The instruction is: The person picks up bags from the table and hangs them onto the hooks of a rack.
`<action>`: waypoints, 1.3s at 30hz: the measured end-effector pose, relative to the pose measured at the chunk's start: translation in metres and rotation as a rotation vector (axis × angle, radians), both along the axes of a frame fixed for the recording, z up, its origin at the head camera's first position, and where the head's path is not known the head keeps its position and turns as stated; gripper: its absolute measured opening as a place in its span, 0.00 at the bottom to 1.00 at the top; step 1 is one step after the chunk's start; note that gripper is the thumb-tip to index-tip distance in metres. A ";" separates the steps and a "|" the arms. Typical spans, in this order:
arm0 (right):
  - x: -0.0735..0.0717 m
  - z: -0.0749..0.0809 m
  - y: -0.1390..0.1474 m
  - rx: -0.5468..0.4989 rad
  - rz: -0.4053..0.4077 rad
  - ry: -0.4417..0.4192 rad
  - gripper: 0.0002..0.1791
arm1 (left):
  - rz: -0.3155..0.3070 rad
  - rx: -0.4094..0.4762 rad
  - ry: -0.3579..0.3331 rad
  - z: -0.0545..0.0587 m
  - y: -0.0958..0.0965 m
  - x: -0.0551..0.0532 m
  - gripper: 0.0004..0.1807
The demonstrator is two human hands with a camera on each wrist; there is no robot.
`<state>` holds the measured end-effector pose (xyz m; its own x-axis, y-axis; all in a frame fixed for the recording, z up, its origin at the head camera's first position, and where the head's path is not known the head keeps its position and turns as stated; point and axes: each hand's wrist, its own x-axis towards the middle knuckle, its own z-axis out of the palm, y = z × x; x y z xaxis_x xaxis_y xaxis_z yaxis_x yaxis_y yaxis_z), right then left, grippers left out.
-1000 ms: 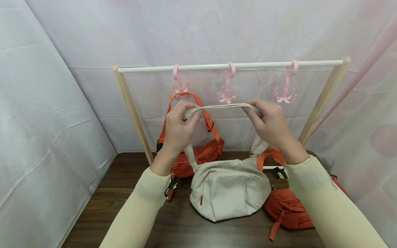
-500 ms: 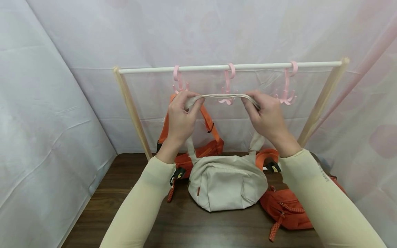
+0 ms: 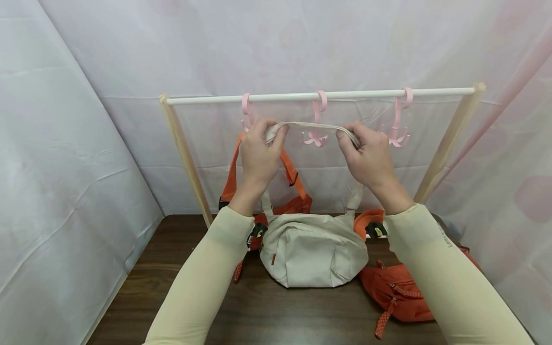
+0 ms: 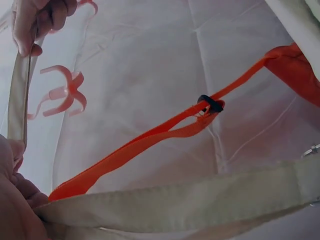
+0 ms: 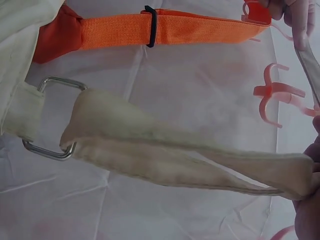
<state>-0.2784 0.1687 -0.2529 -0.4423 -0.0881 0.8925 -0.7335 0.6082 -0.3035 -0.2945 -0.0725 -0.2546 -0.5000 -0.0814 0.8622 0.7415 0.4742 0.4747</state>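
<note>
A cream shoulder bag (image 3: 315,254) hangs by its strap (image 3: 308,125) from both hands, low over the table. My left hand (image 3: 260,155) pinches the strap between thumb and fingers on the left, and my right hand (image 3: 368,155) pinches it on the right. Between them the strap runs nearly level, overlapping the middle pink hook (image 3: 316,138) in the head view. Metal rings (image 5: 52,152) join strap and bag in the right wrist view. Behind my left hand, an orange bag strap (image 4: 135,147) goes up to the left pink hook (image 3: 247,108).
A white rail (image 3: 284,97) on wooden posts carries the pink hooks, including one at right (image 3: 397,124). A red-orange bag (image 3: 396,292) lies on the brown table (image 3: 276,311) under my right forearm. Another red-orange bag (image 3: 297,205) sits behind the cream bag. Pale curtains enclose the space.
Both hands have risen and moved toward the rail with the strap, bringing it up across the middle hook in view. The cream bag has shifted slightly back and left.
</note>
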 end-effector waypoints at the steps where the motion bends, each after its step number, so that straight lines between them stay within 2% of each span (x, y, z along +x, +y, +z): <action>1: 0.000 0.000 0.000 -0.010 -0.002 -0.012 0.11 | 0.013 -0.001 -0.007 0.001 0.001 0.000 0.10; 11: -0.006 0.000 -0.005 -0.047 -0.022 -0.090 0.14 | 0.115 0.018 -0.120 0.009 0.009 -0.004 0.10; 17: -0.008 -0.001 -0.006 -0.062 -0.025 -0.153 0.15 | 0.181 0.000 -0.184 0.011 0.013 -0.006 0.11; 33: -0.010 -0.005 -0.003 -0.036 -0.048 -0.242 0.16 | 0.272 -0.047 -0.322 0.010 0.022 -0.011 0.12; 39: -0.014 -0.010 -0.001 -0.007 -0.079 -0.266 0.15 | 0.284 -0.050 -0.329 0.005 0.023 -0.011 0.11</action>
<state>-0.2919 0.1680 -0.2626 -0.6668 -0.0382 0.7442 -0.5778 0.6573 -0.4839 -0.3056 -0.0499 -0.2495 -0.7125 -0.2179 0.6669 0.3911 0.6658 0.6354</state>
